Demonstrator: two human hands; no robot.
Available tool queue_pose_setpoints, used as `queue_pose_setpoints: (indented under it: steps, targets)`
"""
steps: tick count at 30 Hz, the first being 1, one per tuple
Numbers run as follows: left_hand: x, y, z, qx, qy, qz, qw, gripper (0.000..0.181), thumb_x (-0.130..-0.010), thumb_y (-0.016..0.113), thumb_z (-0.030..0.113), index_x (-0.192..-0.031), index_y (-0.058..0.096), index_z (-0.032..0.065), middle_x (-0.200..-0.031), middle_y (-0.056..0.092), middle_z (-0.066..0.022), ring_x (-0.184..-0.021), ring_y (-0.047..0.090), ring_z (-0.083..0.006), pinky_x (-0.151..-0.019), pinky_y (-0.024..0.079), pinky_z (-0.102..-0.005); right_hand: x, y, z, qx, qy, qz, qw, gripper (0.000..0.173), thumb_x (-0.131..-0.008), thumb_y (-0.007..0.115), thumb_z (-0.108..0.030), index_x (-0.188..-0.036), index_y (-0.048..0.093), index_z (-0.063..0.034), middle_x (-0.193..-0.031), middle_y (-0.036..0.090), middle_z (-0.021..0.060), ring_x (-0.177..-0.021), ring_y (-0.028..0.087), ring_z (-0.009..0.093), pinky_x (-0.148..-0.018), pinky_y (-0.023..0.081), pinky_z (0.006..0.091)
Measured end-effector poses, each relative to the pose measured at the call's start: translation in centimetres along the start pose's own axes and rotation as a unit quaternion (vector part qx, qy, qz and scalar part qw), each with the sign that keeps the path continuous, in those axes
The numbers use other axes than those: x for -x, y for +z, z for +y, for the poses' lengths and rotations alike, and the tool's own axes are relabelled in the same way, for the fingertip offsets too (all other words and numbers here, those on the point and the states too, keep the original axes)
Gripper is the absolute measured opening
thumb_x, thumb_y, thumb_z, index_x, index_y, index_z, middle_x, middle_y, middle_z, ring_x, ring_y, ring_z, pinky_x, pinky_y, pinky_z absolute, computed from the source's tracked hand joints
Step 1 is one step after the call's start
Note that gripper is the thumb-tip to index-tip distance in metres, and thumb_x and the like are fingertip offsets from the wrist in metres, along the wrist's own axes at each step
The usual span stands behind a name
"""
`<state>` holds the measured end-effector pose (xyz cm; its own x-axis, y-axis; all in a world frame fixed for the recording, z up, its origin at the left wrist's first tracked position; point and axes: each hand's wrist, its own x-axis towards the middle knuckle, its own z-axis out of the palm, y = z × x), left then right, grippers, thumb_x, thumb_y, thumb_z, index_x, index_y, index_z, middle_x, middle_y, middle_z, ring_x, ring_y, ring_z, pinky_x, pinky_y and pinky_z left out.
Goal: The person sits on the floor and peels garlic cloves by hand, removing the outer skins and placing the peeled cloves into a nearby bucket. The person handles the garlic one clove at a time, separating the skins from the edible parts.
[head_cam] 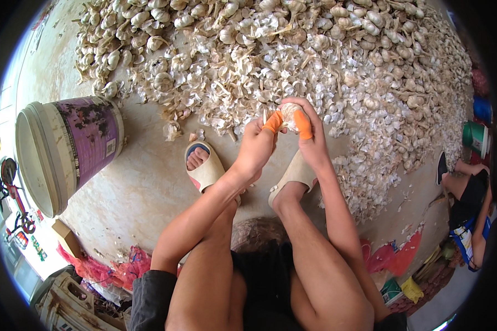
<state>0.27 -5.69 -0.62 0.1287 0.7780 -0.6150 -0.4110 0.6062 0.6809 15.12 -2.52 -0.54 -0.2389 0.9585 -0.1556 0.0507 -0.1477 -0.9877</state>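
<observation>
A whitish garlic bulb [290, 113] is held between both hands, above the floor and just past my feet. My right hand [317, 138] wraps around its far and right sides, with an orange finger cot [302, 125] on the thumb pressed against the skin. At the bulb's lower left, my left hand [256, 142] pinches at its edge; that thumb also wears an orange finger cot [273, 121]. A thin pale piece sticks up beside the left thumb, too small to identify. The left fingertips are partly hidden behind the thumb.
Loose garlic skins [248, 78] cover the floor ahead, with heaped garlic bulbs [381, 25] beyond. A lidded plastic bucket [89, 136] lies on its side at left. Red mesh bags [128, 267] lie behind me. Another person [468, 202] sits at far right, near a green bucket [475, 138].
</observation>
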Motion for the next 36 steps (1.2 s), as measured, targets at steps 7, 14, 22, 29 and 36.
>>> queue_pose_setpoints:
  steps: [7, 14, 22, 29, 36]
  targets:
    - [0.7, -0.2, 1.9, -0.497, 0.262, 0.016, 0.827, 0.025, -0.098, 0.059, 0.024, -0.091, 0.056, 0.0003, -0.059, 0.055, -0.0225, -0.058, 0.055, -0.0452, -0.051, 0.043, -0.0467, -0.7, -1.6, -2.6, 0.072, 0.145, -0.048, 0.986, 0.026, -0.101, 0.049, -0.021, -0.118, 0.063, -0.0063, -0.089, 0.065, 0.0014, -0.076, 0.056, 0.009, -0.066, 0.046, 0.0284]
    - [0.0, -0.7, 3.4, -0.462, 0.263, -0.094, 0.842, 0.021, -0.099, 0.055, 0.018, -0.085, 0.057, 0.0023, -0.057, 0.054, -0.0178, -0.049, 0.053, -0.0355, -0.05, 0.039, -0.0422, -0.7, -1.4, -1.8, 0.125, 0.022, -0.032, 0.991, 0.022, -0.102, 0.05, -0.018, -0.109, 0.061, -0.0002, -0.093, 0.064, 0.0045, -0.085, 0.059, 0.011, -0.075, 0.048, 0.028]
    - [-1.3, -1.1, 4.0, 0.208, -0.095, -0.057, 0.972, 0.019, -0.102, 0.04, 0.014, -0.091, 0.055, 0.0095, -0.059, 0.027, 0.0085, -0.046, 0.021, -0.006, -0.045, 0.017, -0.0258, -1.5, -2.4, -2.7, -0.276, 0.136, 0.042, 0.95, 0.048, -0.107, 0.036, -0.047, -0.113, 0.061, -0.0072, -0.096, 0.068, 0.0066, -0.065, 0.052, 0.007, -0.054, 0.036, 0.0217]
    - [-3.2, -2.0, 7.3, 0.186, -0.114, 0.007, 0.976, 0.038, -0.104, 0.047, 0.049, -0.111, 0.054, 0.0126, -0.059, 0.024, 0.0099, -0.047, 0.021, -0.0046, -0.046, 0.015, -0.0234, -1.3, -3.3, -2.5, -0.346, 0.216, 0.006, 0.913, 0.051, -0.105, 0.039, -0.05, -0.12, 0.059, -0.0056, -0.107, 0.069, 0.0089, -0.07, 0.056, 0.012, -0.056, 0.038, 0.024]
    - [-2.7, -0.2, 5.8, -0.232, 0.136, -0.013, 0.963, 0.033, -0.097, 0.067, 0.027, -0.122, 0.063, 0.0057, -0.074, 0.058, 0.0053, -0.06, 0.045, -0.0011, -0.053, 0.033, -0.0201, -0.5, -3.0, -2.5, -0.324, 0.266, -0.026, 0.907, 0.05, -0.104, 0.044, -0.049, -0.123, 0.057, -0.0051, -0.104, 0.067, 0.0052, -0.08, 0.062, 0.013, -0.059, 0.04, 0.0235]
